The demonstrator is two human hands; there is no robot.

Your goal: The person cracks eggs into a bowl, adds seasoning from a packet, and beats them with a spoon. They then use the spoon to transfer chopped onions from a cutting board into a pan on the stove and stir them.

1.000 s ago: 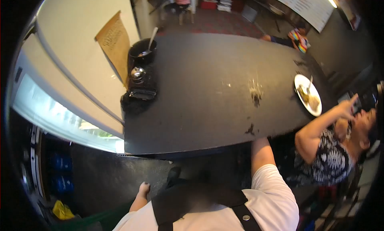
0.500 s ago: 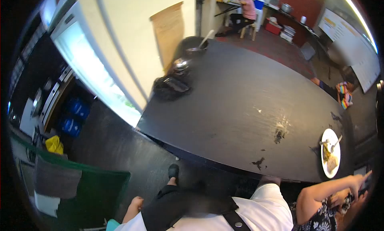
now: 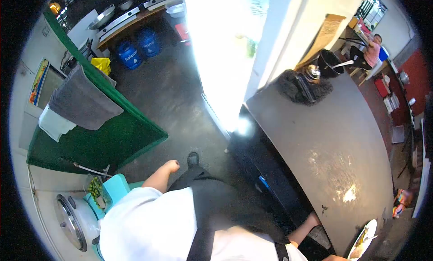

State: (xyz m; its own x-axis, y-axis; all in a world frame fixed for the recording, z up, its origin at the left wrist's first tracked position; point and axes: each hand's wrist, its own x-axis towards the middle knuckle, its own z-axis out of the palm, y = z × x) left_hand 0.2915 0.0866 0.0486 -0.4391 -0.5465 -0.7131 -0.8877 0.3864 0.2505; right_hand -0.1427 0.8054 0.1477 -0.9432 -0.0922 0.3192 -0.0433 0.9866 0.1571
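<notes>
My left hand (image 3: 171,165) hangs in front of my body above the dark floor, its fingers curled in and nothing visible in them. My right hand (image 3: 314,219) is low beside the near edge of the long dark table (image 3: 311,139); its fingers are hidden at that edge. Close to it, on the table's near corner, is a white plate (image 3: 364,240) with food scraps and a utensil. My dark shoe (image 3: 193,159) shows below my left hand.
Ahead, a bright doorway (image 3: 221,48) stands beside blue gas cylinders (image 3: 130,55) and a stove counter. A green partition (image 3: 103,143) holds a grey towel (image 3: 83,98). At lower left is a large lidded pot (image 3: 74,222). A black pot (image 3: 329,62) stands on the table's far end.
My view has turned left, so the table now lies to my right and the doorway ahead. My left hand sits farther forward in view. The plate has shifted toward the lower right.
</notes>
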